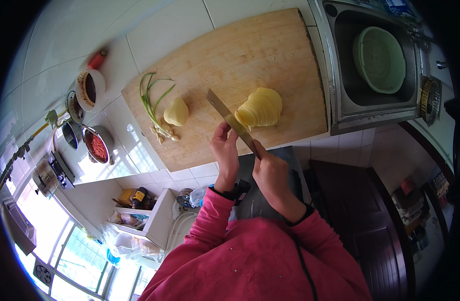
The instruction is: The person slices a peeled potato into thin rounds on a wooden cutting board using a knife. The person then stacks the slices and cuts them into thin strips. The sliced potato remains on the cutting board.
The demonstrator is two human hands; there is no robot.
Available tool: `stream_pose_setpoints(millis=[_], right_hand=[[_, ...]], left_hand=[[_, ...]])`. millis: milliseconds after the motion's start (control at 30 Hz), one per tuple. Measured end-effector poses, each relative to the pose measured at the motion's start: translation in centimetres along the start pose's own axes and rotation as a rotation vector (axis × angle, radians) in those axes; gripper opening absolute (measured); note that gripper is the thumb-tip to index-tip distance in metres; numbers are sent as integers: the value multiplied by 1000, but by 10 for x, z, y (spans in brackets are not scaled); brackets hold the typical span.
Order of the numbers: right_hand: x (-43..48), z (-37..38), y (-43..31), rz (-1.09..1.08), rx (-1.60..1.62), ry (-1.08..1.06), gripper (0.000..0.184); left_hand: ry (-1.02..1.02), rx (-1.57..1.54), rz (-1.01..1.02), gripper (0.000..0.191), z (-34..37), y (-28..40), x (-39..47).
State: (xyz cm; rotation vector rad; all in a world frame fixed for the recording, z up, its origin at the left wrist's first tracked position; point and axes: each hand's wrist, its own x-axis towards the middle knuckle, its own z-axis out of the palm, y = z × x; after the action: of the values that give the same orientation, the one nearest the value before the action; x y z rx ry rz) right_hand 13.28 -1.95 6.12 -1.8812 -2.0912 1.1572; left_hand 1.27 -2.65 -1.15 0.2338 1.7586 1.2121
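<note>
My right hand [271,169] is closed around the handle of a broad kitchen knife [219,105], held slantwise over the wooden cutting board [230,49]. My left hand [225,150] has its thumb and fingertips at the near side of the blade. A pale yellow patch shows on the blade there; I cannot tell if it is a slice or a reflection. Just right of the blade lies a fanned stack of peeled potato slices [262,107]. To the left sits a whole peeled potato [176,112], beside green onions [149,98] and several garlic cloves [174,137].
Right of the board is a metal sink [339,67] with a green plastic basin [380,60] inside. On the tiled counter at left stand a bowl of dark sauce [98,81], a pot of shredded red food [108,135] and a red-handled object [97,59]. A shelf unit [158,218] is below.
</note>
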Motion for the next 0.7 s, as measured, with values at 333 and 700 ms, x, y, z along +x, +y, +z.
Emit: stream_pose_setpoints(millis=[333,700], right_hand=[[6,-3,-6,83,-40,-30,35],[16,-3,-7,66,-98,-88,39]], left_hand=[[9,43,27,24,5,5,-1],[17,36,-27,26,3,7,0]])
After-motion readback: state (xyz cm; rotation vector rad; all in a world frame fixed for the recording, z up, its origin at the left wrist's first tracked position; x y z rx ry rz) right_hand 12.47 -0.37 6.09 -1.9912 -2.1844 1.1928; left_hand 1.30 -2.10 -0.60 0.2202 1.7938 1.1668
